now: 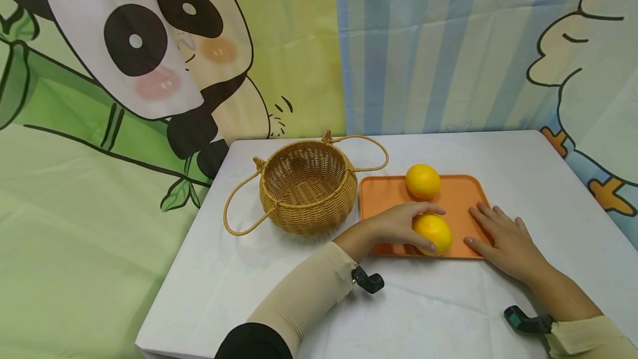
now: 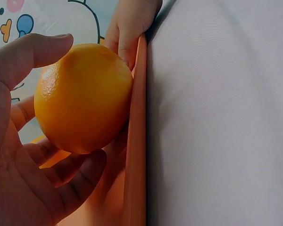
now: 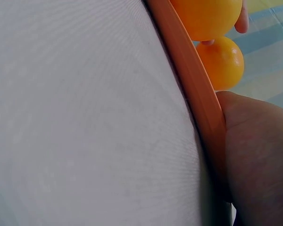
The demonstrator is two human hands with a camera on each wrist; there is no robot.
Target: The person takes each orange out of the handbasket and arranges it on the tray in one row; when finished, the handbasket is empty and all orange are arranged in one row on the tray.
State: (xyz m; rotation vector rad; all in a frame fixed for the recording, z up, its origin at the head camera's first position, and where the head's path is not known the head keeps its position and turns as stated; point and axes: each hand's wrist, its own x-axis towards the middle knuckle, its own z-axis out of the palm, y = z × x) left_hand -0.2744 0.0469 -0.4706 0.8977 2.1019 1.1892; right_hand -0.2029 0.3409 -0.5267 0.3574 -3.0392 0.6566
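My left hand (image 1: 399, 225) curls round the nearer orange (image 1: 435, 234), thumb on the near side and fingers on the far side. In the left wrist view this orange (image 2: 85, 99) sits between thumb and fingers, low over the tray. A second orange (image 1: 422, 181) lies at the tray's far side. Both are on the orange rectangular tray (image 1: 384, 195). My right hand (image 1: 510, 245) rests on the tray's right edge, fingers spread and fairly straight. Part of the right hand (image 3: 262, 150) shows against the tray rim (image 3: 198, 94) in the right wrist view.
A round wicker basket (image 1: 309, 212) with two loop handles stands left of the tray; its inside shows only woven wicker. The table wears a white cloth (image 1: 423, 314). Behind it hangs a printed curtain (image 1: 299, 43) with a panda and stripes.
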